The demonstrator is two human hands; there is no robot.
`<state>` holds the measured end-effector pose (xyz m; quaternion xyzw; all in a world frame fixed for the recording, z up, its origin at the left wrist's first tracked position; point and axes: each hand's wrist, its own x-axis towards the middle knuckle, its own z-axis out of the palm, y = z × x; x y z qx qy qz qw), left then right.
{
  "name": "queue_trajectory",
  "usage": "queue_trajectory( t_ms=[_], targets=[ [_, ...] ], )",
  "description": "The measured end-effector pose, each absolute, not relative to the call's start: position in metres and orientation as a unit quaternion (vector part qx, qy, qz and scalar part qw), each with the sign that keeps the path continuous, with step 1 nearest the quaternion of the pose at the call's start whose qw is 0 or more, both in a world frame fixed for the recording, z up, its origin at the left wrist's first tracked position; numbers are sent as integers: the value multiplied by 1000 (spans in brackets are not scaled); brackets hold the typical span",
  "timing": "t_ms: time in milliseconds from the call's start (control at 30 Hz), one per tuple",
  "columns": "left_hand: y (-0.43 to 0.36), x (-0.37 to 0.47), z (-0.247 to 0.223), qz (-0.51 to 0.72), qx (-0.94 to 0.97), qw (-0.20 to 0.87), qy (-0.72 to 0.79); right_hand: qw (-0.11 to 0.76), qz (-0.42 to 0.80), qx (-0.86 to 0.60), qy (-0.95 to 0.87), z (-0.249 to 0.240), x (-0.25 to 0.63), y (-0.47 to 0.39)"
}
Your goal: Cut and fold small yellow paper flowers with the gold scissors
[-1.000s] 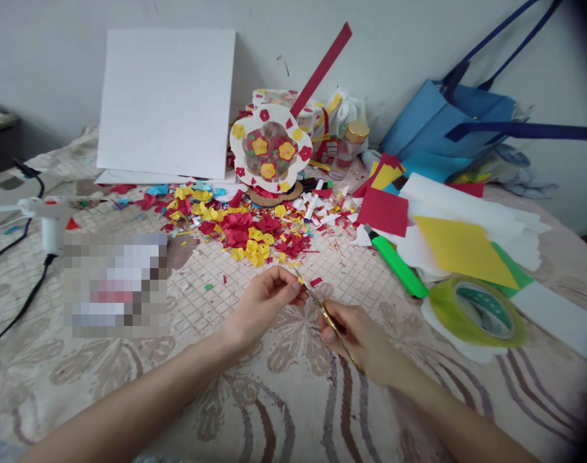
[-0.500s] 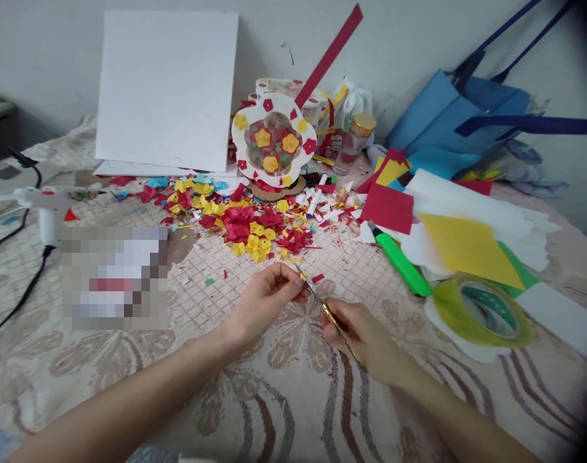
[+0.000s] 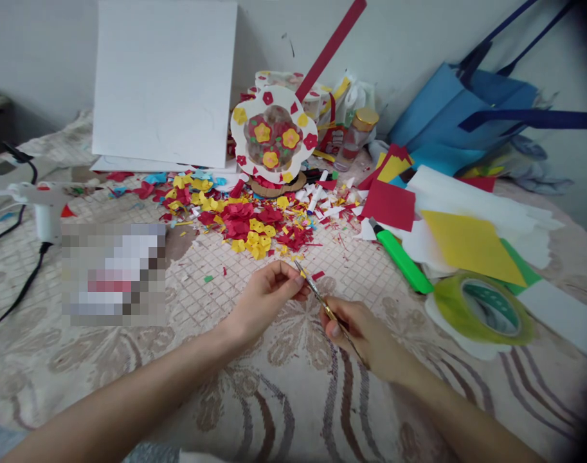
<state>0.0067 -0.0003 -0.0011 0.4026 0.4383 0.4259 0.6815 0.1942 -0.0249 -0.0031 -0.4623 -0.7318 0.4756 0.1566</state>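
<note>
Right grip (image 3: 355,326) wraps scissors (image 3: 314,289) — left grip (image 3: 270,290) pinches yellow scrap (image 3: 303,274).

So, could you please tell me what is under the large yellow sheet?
Green paper sticks out on its right side and white paper beyond its upper edge; whatever the yellow sheet fully covers cannot be seen.

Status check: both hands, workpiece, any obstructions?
Left hand pinching small yellow piece, mostly hidden by fingers. Right hand holding scissors, blades at left fingertips. Loose red scrap just beyond blades; nothing visibly blocking either hand.
</note>
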Motion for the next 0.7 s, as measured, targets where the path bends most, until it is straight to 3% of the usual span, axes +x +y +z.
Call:
queue_trajectory(
  t_ms=[700],
  targets=[
    [5,1,3,405,452,677,417,133,417,-489,-755,4,192,-26]
  ],
)
